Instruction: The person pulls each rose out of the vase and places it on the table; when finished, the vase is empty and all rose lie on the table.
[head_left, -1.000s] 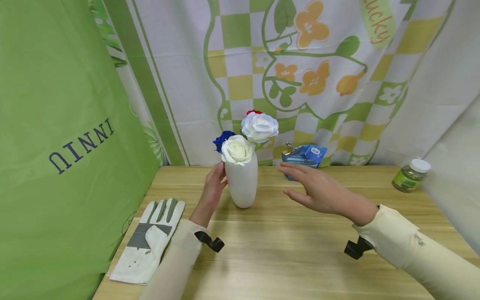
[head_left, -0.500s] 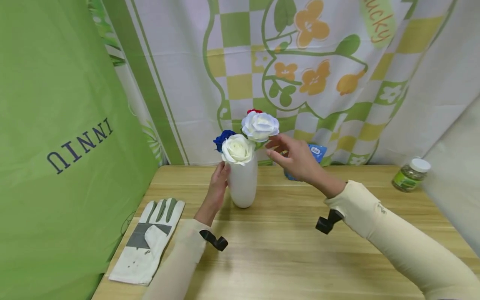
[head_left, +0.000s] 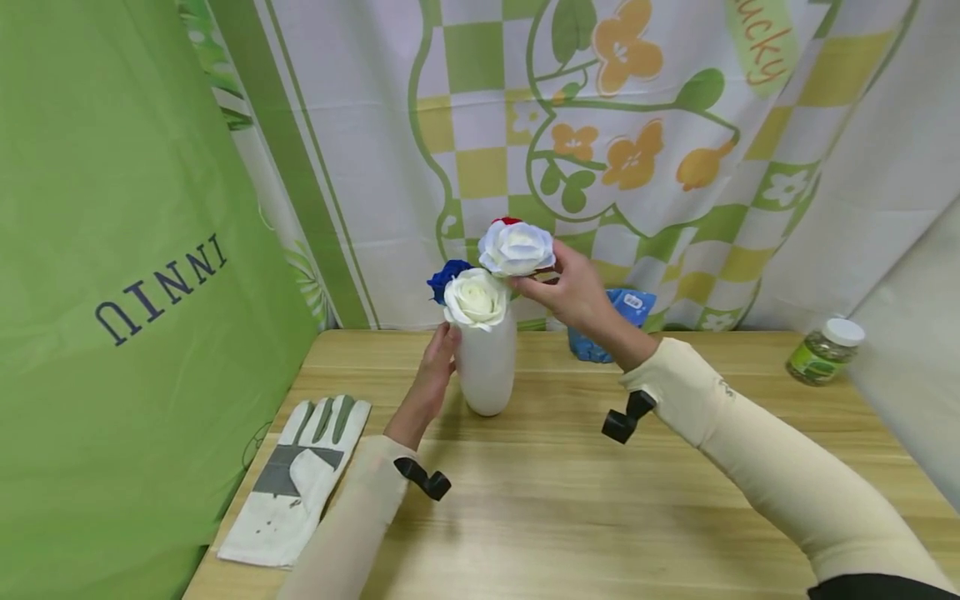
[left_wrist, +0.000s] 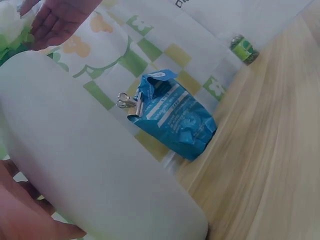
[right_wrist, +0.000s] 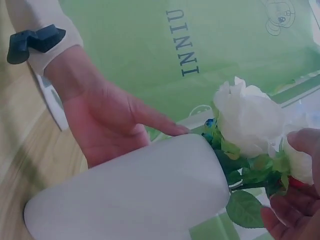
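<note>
A tall white vase [head_left: 487,375] stands upright on the wooden table, holding artificial roses. My left hand [head_left: 433,367] holds the vase's left side, its thumb near the rim in the right wrist view; the fingers are partly hidden behind the vase. At the top right, my right hand [head_left: 577,292] holds a bluish-white rose [head_left: 517,248] by its head, thumb on the near side and fingers behind and below. A cream rose [head_left: 476,298] sits in front, a blue rose [head_left: 448,279] at its left. Of a red rose [head_left: 506,221] only a bit shows. Green leaves [right_wrist: 245,207] hang by the rim.
A blue packet [left_wrist: 175,115] with a metal binder clip [left_wrist: 131,104] stands behind my right hand. A lidded jar [head_left: 825,352] is at the table's far right. One white-and-grey glove [head_left: 296,487] lies at the left. Patterned curtains [head_left: 480,117] hang behind.
My right hand has moved left and up from beside the vase to the bluish-white rose, which has shifted slightly left. My left hand stays at the vase.
</note>
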